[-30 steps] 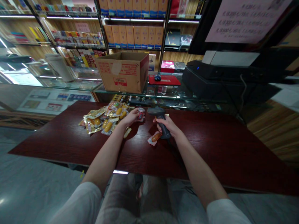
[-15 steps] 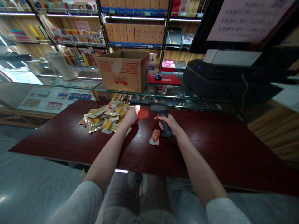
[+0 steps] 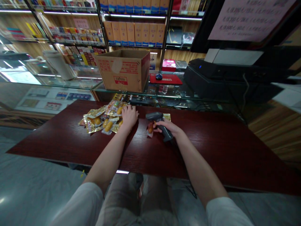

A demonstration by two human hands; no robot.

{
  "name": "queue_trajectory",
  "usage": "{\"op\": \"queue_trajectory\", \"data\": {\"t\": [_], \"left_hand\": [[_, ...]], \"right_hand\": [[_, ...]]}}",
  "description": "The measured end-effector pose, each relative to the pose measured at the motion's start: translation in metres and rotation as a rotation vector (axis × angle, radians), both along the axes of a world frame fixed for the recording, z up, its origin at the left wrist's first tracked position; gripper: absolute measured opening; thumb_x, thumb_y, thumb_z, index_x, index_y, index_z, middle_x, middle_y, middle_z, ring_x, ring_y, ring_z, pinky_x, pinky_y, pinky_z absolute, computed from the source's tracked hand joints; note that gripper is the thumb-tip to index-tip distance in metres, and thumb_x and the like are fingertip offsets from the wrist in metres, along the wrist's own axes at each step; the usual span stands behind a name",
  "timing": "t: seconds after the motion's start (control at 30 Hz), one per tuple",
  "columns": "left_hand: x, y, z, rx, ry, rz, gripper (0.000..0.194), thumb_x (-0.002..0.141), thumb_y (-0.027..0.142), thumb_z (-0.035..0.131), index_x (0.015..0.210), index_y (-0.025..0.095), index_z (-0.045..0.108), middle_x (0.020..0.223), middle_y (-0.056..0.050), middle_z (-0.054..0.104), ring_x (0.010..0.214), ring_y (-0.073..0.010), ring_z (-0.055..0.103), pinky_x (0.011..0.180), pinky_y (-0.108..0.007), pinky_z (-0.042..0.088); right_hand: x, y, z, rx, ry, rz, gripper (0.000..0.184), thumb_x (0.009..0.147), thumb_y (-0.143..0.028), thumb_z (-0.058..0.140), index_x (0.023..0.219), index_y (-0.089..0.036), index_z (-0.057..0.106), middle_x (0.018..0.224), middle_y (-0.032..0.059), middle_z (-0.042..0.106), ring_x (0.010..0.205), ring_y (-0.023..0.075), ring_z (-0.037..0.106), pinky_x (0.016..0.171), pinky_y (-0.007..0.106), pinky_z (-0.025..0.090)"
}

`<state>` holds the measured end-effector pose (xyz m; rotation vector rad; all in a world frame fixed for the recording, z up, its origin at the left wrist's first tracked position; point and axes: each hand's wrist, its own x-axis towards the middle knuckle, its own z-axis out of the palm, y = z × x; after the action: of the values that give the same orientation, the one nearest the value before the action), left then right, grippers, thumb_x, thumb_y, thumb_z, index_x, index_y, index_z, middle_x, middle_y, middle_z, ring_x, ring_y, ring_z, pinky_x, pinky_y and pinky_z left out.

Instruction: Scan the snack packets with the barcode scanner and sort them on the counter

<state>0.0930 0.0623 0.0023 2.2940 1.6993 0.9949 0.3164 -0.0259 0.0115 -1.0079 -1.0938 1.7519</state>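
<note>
Standing beyond the left hand (image 3: 129, 117), one box (image 3: 121, 71) partly hides the shelves (image 3: 134, 16). That hand covers the right edge of a packet pile (image 3: 107, 121), too jumbled to count; its grip, I cannot tell. The right hand (image 3: 169, 126) grips one scanner (image 3: 166, 135), one small packet (image 3: 150, 129) just left, one gold packet (image 3: 167, 116) just beyond.

Left hand (image 3: 129, 117) hides part of the packet pile (image 3: 106, 121), no clue what's under. Pink sign (image 3: 245, 23) is way too blurry to read.
</note>
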Motion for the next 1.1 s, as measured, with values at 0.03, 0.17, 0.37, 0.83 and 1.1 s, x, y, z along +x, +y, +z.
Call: {"op": "queue_trajectory", "data": {"t": [0.03,0.17,0.37,0.83,1.1], "left_hand": [[0.0,0.001,0.001,0.004,-0.002,-0.005,0.025,0.091,0.025,0.051,0.106,0.016,0.069,0.126,-0.025,0.06,0.13,-0.0465,0.042,0.107,-0.062,0.029],[0.004,0.005,0.004,-0.116,-0.07,-0.185,0.021,0.093,0.033,0.054,0.091,0.018,0.067,0.105,-0.017,0.064,0.109,-0.0357,0.058,0.101,-0.049,0.04],[0.014,0.003,-0.01,-0.268,-0.04,-0.428,0.029,0.067,0.028,0.084,0.081,0.02,0.06,0.092,-0.01,0.062,0.099,-0.0315,0.062,0.098,-0.043,0.044],[0.011,0.016,0.001,-0.654,-1.286,-0.388,0.029,0.075,0.029,0.081,0.095,0.016,0.064,0.083,-0.002,0.071,0.072,-0.0135,0.067,0.073,-0.029,0.056],[0.005,0.015,0.003,-0.727,-1.36,-0.346,0.029,0.077,0.024,0.079,0.096,0.018,0.059,0.088,-0.003,0.074,0.08,-0.0168,0.072,0.076,-0.033,0.06]], "right_hand": [[-0.001,0.004,-0.004,0.034,0.002,-0.077,0.024,0.068,-0.027,0.081,0.079,-0.018,0.062,0.075,-0.0015,0.073,0.045,0.0052,0.051,0.084,0.038,0.062],[-0.001,0.018,-0.015,0.102,0.039,-0.327,0.024,0.068,-0.029,0.08,0.076,-0.02,0.059,0.072,-0.0025,0.072,0.042,0.0055,0.049,0.089,0.041,0.062],[0.017,0.022,-0.015,0.126,0.064,-0.372,0.021,0.072,-0.032,0.077,0.078,-0.02,0.06,0.058,-0.0033,0.063,0.042,0.0084,0.049,0.084,0.045,0.064],[0.013,-0.002,0.015,0.166,-0.013,-0.199,0.033,0.07,-0.033,0.08,0.092,-0.019,0.059,0.085,0.0038,0.074,0.046,0.0087,0.053,0.042,0.025,0.046],[0.0,-0.006,0.017,0.11,-0.019,-0.139,0.037,0.069,-0.032,0.081,0.093,-0.02,0.056,0.087,0.0041,0.074,0.045,0.006,0.049,0.041,0.021,0.04]]}}
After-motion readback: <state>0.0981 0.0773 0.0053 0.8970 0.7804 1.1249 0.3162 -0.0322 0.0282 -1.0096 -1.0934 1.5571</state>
